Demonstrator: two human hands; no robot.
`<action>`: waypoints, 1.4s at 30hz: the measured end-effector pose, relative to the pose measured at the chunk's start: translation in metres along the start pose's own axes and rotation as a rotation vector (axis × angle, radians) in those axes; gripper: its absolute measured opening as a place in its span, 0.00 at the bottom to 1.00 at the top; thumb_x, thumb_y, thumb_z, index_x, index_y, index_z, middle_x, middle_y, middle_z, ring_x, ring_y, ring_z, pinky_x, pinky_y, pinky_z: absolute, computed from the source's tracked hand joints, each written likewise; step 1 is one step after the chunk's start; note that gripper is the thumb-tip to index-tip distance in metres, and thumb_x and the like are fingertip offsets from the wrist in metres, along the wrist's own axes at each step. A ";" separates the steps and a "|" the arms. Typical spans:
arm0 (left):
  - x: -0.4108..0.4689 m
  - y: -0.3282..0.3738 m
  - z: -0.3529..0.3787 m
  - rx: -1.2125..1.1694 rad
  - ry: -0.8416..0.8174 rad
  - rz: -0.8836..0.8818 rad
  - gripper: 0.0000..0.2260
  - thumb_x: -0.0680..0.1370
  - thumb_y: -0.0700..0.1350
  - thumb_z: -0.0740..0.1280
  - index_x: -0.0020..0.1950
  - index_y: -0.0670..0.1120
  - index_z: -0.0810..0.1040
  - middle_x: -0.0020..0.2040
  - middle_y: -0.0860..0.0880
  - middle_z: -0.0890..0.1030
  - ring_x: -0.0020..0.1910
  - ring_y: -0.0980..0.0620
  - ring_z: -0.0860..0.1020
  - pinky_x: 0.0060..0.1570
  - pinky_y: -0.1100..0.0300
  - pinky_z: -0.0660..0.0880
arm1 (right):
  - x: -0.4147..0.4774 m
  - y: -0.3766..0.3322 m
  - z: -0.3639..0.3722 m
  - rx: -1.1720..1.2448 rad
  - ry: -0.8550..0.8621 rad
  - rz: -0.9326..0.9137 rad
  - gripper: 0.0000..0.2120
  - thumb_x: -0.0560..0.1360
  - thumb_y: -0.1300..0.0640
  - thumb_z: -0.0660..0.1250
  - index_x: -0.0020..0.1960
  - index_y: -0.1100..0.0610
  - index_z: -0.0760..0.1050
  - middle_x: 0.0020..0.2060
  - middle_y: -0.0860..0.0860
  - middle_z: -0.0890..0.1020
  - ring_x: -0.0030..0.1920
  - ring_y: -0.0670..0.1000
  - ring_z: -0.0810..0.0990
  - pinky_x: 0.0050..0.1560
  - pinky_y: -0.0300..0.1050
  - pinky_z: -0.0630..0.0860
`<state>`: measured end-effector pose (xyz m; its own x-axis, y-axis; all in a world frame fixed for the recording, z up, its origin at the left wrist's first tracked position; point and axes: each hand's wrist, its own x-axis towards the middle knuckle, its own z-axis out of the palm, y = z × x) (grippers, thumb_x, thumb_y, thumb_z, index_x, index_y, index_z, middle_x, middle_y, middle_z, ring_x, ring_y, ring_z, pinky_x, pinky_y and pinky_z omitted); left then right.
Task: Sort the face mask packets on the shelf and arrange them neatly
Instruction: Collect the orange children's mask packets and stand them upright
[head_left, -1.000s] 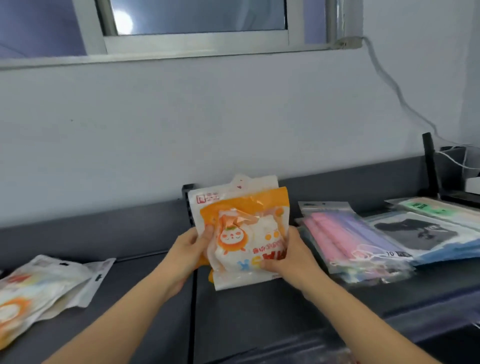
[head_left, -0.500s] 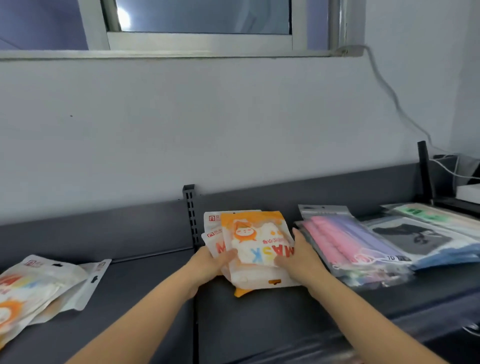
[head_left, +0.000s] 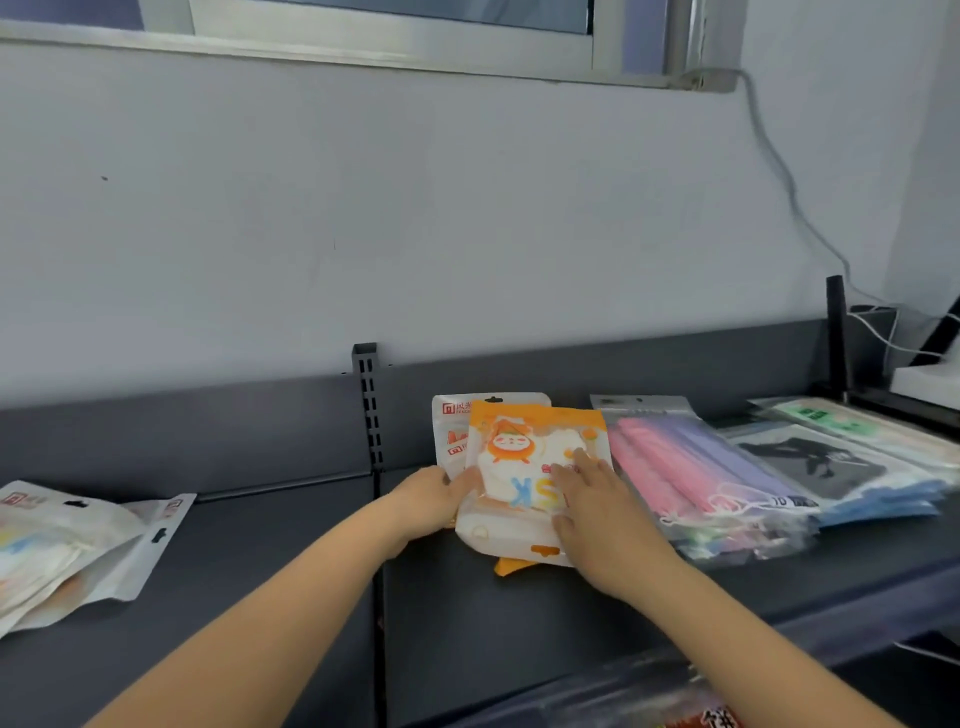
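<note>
1. We press our right hand (head_left: 597, 499) flat, fingers spread, on top of the orange-and-white mask packet (head_left: 530, 467), which lies face up on the dark shelf (head_left: 291, 551).
2. Our left hand (head_left: 434, 501) curls against that packet's left edge, thumb and fingertips touching it; we cannot tell whether it actually pinches the plastic.
3. Under our palms sits a small stack: a white packet with a red logo (head_left: 452, 415) peeks out behind the top one, and an orange corner (head_left: 511, 566) sticks out below, just beside our right wrist.
4. Just right of our right hand lies a clear packet of pink and purple masks (head_left: 691, 467), with a black-mask packet (head_left: 821, 462) and a green-labelled packet (head_left: 841, 421) beyond it.
5. Well to the left of our left hand, loose white packets (head_left: 78, 545) lie overlapped and askew.
6. A slotted upright (head_left: 370, 405) rises behind our left hand.
</note>
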<state>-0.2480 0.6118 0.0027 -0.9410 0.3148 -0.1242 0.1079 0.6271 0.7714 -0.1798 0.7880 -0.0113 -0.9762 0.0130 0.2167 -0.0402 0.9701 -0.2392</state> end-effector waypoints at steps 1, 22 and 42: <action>-0.006 0.003 -0.002 -0.017 -0.013 0.019 0.14 0.82 0.55 0.54 0.59 0.50 0.73 0.52 0.54 0.78 0.45 0.62 0.74 0.38 0.72 0.69 | -0.002 0.000 -0.001 0.021 -0.015 -0.018 0.26 0.81 0.51 0.53 0.77 0.52 0.50 0.77 0.51 0.48 0.76 0.53 0.47 0.75 0.48 0.50; -0.067 0.098 -0.029 -0.253 0.497 0.622 0.06 0.77 0.43 0.66 0.41 0.49 0.71 0.39 0.47 0.77 0.37 0.51 0.75 0.32 0.65 0.71 | -0.018 0.002 -0.068 0.340 0.419 -0.357 0.43 0.72 0.59 0.70 0.72 0.38 0.45 0.75 0.44 0.53 0.75 0.47 0.51 0.69 0.37 0.51; -0.057 0.035 0.025 0.697 -0.154 0.288 0.37 0.74 0.59 0.67 0.77 0.58 0.49 0.78 0.55 0.41 0.76 0.51 0.41 0.74 0.48 0.49 | 0.004 0.018 -0.031 0.221 0.252 0.028 0.32 0.76 0.57 0.64 0.75 0.50 0.53 0.69 0.52 0.58 0.60 0.53 0.72 0.56 0.42 0.69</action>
<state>-0.1827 0.6333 0.0214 -0.7955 0.5971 -0.1032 0.5669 0.7935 0.2213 -0.1776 0.8127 0.0143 -0.8952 0.1250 0.4279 -0.0865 0.8930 -0.4417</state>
